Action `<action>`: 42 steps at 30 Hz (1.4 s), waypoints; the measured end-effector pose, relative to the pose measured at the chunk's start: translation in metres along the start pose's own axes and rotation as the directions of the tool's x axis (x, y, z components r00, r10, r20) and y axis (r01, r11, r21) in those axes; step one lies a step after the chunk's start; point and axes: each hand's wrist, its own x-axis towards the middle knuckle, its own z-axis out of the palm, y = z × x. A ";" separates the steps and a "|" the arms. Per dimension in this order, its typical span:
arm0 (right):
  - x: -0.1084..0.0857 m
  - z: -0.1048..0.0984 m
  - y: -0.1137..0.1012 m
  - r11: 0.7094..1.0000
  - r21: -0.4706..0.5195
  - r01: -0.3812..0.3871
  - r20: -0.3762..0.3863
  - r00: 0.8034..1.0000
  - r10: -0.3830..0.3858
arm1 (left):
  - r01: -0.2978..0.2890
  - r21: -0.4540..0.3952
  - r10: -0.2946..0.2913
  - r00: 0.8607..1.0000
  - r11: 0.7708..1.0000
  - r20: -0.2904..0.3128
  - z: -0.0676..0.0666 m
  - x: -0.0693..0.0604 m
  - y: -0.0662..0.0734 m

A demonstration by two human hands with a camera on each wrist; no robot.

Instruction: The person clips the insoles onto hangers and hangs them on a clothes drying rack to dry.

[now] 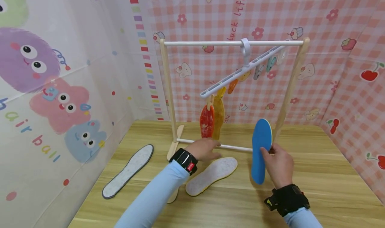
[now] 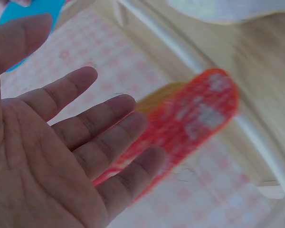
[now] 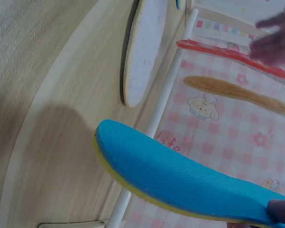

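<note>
My right hand [image 1: 279,164] pinches a blue insole [image 1: 261,151] with a yellow underside, holding it upright above the table. In the right wrist view the thumb [image 3: 281,210] lies on its blue face. My left hand [image 1: 204,149] is empty, its fingers spread in the left wrist view, close to a red insole [image 2: 194,116]. That red insole and a yellow-brown insole [image 1: 219,116] hang from clothespins on a tilted white hanger [image 1: 228,80]. A grey insole with a yellow edge [image 1: 212,175] lies on the table below my left hand.
The hanger hooks over the white top bar [image 1: 204,43] of a wooden-legged rack. More clothespins, including an orange one [image 1: 232,86] and a teal one [image 1: 271,64], hang from it. A grey insole with a dark edge [image 1: 128,171] lies at the table's left. Patterned cloth [image 1: 192,17] surrounds the table.
</note>
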 end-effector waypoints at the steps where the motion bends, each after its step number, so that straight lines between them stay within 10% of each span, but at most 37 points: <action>1: 0.000 0.001 -0.001 1.000 0.001 0.000 0.002 1.000 0.000 | -0.011 0.008 0.011 1.000 1.000 -0.006 -0.003 0.002 0.002; 21: -0.001 0.014 -0.011 1.000 -0.001 0.020 0.017 1.000 -0.020 | -0.075 -0.109 0.049 0.973 0.991 -0.224 -0.070 0.056 0.032; 42: -0.006 0.019 -0.015 0.998 0.024 0.062 0.025 0.998 -0.062 | -0.067 -0.136 0.024 0.954 0.988 -0.297 -0.081 0.075 0.035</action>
